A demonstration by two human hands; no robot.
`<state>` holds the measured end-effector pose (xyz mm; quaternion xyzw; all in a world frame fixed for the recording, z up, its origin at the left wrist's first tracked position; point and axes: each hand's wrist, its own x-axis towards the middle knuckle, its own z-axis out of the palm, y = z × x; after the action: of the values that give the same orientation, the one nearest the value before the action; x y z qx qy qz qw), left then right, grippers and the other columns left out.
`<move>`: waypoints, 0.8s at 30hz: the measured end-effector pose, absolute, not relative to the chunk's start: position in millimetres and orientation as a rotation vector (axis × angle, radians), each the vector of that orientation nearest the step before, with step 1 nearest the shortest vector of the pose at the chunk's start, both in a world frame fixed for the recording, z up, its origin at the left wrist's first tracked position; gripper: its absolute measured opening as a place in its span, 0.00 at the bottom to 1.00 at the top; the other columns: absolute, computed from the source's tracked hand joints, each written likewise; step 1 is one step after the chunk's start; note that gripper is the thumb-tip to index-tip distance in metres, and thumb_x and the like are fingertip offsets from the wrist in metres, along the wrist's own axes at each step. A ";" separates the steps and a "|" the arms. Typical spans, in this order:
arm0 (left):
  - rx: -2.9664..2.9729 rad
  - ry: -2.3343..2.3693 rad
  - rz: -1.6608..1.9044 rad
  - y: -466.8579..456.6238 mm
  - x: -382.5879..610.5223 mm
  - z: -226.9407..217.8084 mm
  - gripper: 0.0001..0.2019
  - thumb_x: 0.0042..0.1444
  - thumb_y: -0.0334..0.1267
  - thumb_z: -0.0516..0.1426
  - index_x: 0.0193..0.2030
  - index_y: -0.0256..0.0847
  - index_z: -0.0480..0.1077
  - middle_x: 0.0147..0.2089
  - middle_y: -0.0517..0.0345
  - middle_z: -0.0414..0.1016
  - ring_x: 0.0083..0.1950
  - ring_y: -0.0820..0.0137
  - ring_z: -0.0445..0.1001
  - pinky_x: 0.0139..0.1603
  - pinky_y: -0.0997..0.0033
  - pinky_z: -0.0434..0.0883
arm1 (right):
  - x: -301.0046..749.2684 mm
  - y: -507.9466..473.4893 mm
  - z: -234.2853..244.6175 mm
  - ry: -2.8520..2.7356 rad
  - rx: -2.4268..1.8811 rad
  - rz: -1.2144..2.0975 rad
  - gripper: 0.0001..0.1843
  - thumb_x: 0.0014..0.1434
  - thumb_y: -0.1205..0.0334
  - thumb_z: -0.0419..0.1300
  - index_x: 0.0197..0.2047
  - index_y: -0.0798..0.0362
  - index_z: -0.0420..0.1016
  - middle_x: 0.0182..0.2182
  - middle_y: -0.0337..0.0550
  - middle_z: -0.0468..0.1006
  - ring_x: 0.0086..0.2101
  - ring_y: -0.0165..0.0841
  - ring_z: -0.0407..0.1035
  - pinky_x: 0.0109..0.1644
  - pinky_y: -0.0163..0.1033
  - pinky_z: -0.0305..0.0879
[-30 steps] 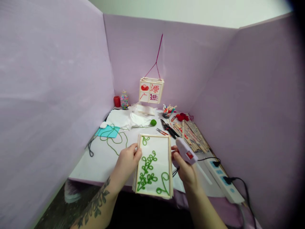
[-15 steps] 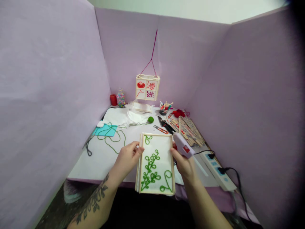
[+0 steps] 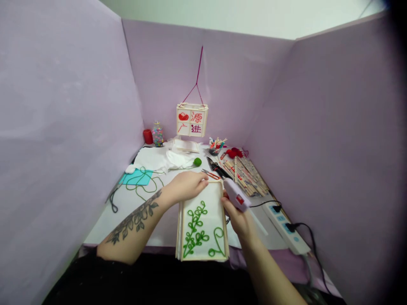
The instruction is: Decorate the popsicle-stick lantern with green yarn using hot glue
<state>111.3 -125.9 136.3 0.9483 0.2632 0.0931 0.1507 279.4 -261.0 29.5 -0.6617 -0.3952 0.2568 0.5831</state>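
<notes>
My right hand (image 3: pixel 240 218) grips a white glue gun (image 3: pixel 237 195) and also steadies the right edge of a box-like wooden-stick frame (image 3: pixel 208 214). Green yarn loops form a leafy branch (image 3: pixel 195 228) and a curl (image 3: pixel 218 243) on the frame's white panel. Over the frame's top left corner reaches my left hand (image 3: pixel 187 186), its fingers slightly bent and apart. Its fingertips are beside orange-handled snips (image 3: pixel 212 175) on the table; I see nothing held in them. The hand hides the yarn at that corner.
Black-handled pruning shears (image 3: pixel 219 167) and a pile of sticks (image 3: pixel 244 173) lie right. A green yarn ball (image 3: pixel 197 162), white cloth (image 3: pixel 152 157) and blue sheet (image 3: pixel 136 177) are left. A power strip (image 3: pixel 288 228) edges the table; a lettered lantern (image 3: pixel 191 120) hangs behind.
My left hand has let go of the frame's left edge and moved up and right across its top corner towards the snips. My right hand keeps hold of the glue gun and frame.
</notes>
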 end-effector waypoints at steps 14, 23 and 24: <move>2.507 1.015 0.415 -122.2 96.2 122.2 0.15 0.64 0.42 0.49 0.43 0.43 0.76 0.40 0.53 0.81 0.42 0.62 0.77 0.40 0.67 0.67 | 315.7 -252.4 9.5 -0.844 -1.364 0.919 0.37 0.49 0.27 0.60 0.45 0.52 0.72 0.24 0.36 0.71 0.25 0.32 0.65 0.30 0.39 0.66; 2.483 1.057 0.423 -124.6 92.7 122.1 0.14 0.63 0.42 0.49 0.42 0.42 0.75 0.38 0.54 0.80 0.41 0.62 0.76 0.39 0.68 0.65 | 303.0 -254.0 14.7 -0.751 -1.143 1.119 0.42 0.39 0.21 0.60 0.43 0.48 0.71 0.30 0.39 0.70 0.25 0.31 0.64 0.28 0.38 0.65; 2.480 1.062 0.423 -124.5 92.5 121.6 0.14 0.63 0.42 0.49 0.42 0.42 0.75 0.38 0.54 0.80 0.41 0.62 0.76 0.39 0.68 0.65 | 301.2 -254.3 14.8 -0.754 -1.140 1.118 0.42 0.40 0.20 0.58 0.43 0.48 0.71 0.30 0.38 0.69 0.24 0.30 0.62 0.26 0.38 0.63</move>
<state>92.5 -124.5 121.6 0.8890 0.3809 0.1518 0.2038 301.2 -254.3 14.8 -0.4987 -0.3298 0.4890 0.6351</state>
